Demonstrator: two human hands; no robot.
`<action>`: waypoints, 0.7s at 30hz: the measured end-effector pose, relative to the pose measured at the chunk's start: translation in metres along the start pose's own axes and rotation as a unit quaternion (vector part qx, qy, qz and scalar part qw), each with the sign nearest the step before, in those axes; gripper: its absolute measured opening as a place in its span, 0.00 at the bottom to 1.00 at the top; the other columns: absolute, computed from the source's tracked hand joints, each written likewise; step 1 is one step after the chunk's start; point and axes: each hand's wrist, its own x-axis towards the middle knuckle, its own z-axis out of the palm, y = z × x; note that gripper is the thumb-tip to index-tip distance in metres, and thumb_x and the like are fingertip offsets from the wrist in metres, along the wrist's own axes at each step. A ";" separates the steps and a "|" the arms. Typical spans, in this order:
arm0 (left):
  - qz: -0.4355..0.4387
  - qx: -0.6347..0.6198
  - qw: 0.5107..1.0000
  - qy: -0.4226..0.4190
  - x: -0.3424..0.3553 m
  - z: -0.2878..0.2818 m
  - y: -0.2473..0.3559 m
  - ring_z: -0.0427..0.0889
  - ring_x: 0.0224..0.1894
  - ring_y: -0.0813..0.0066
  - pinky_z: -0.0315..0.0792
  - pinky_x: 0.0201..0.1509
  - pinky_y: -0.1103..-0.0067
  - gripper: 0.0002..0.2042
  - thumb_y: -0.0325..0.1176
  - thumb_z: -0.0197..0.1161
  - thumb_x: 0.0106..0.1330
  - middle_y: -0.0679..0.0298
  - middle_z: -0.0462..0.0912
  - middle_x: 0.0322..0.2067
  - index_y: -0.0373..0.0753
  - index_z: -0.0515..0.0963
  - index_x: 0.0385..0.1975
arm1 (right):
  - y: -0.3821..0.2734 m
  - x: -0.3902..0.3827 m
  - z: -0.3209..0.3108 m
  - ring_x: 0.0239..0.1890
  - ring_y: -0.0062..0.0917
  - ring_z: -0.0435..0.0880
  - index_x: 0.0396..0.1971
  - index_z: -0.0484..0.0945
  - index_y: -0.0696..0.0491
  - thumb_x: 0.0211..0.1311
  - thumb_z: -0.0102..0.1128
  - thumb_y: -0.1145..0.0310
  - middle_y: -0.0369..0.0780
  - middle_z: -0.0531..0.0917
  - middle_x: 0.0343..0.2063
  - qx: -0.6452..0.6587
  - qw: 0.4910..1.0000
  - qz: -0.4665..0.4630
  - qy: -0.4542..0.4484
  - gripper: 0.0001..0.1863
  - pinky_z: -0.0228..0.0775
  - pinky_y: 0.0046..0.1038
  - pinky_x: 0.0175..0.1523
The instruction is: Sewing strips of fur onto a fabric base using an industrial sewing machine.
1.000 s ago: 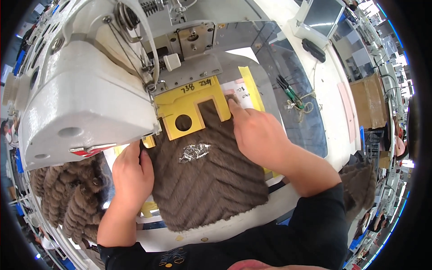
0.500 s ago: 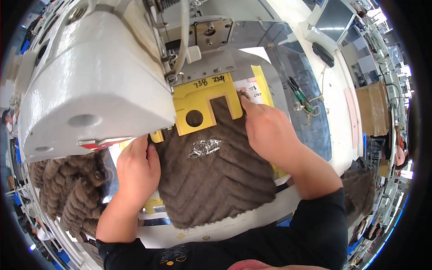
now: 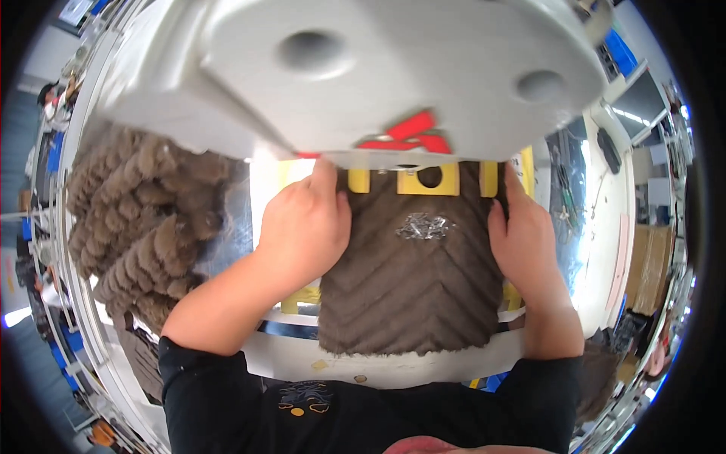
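Observation:
A brown fur panel [image 3: 408, 303] with chevron seams lies flat between my hands. A crinkled clear, shiny patch [image 3: 425, 226] sits on its upper middle. Past that, a yellow template [image 3: 446, 186] with cutouts rests on the fur, its far part hidden by the white machine head. My left hand [image 3: 306, 219] touches the panel's left edge, index finger stretched forward and thumb apart. At the right edge, my right hand [image 3: 523, 238] presses beside the template with index finger extended and thumb apart. The machine hides the left index fingertip.
The white sewing machine head [image 3: 408, 83] hangs low over the work. Ruffled brown fur [image 3: 151, 219] is heaped at the left. Green-handled tweezers or snips [image 3: 566, 197] lie at the right, with a black handheld object [image 3: 608, 150] beyond and a cardboard box [image 3: 649, 265] farther out.
The view has shifted, so the machine head now covers most of the template. My right hand has drawn back along the panel's edge; my left hand stays at the left edge.

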 end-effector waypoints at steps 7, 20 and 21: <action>0.037 0.016 0.999 -0.012 0.004 0.006 -0.010 0.84 0.29 0.49 0.78 0.36 0.60 0.23 0.26 0.54 0.63 0.50 0.83 0.27 0.19 0.73 0.57 | -0.011 0.009 -0.003 0.31 0.54 0.83 0.72 0.64 0.59 0.64 0.54 0.73 0.56 0.82 0.26 0.026 0.998 0.051 -0.040 0.34 0.74 0.48 0.39; 0.101 0.101 0.988 0.059 -0.007 0.011 -0.014 0.84 0.26 0.57 0.78 0.29 0.67 0.19 0.25 0.59 0.61 0.55 0.80 0.24 0.24 0.77 0.52 | -0.017 0.008 -0.006 0.27 0.50 0.83 0.64 0.76 0.58 0.63 0.55 0.75 0.55 0.82 0.26 0.000 0.999 0.040 -0.022 0.27 0.75 0.42 0.36; 0.105 0.105 0.987 0.058 -0.008 0.011 -0.014 0.84 0.26 0.58 0.78 0.29 0.68 0.20 0.25 0.59 0.62 0.55 0.80 0.25 0.23 0.77 0.54 | -0.018 0.007 -0.006 0.27 0.50 0.83 0.64 0.76 0.58 0.63 0.55 0.75 0.55 0.82 0.26 -0.001 0.999 0.040 -0.022 0.27 0.75 0.42 0.36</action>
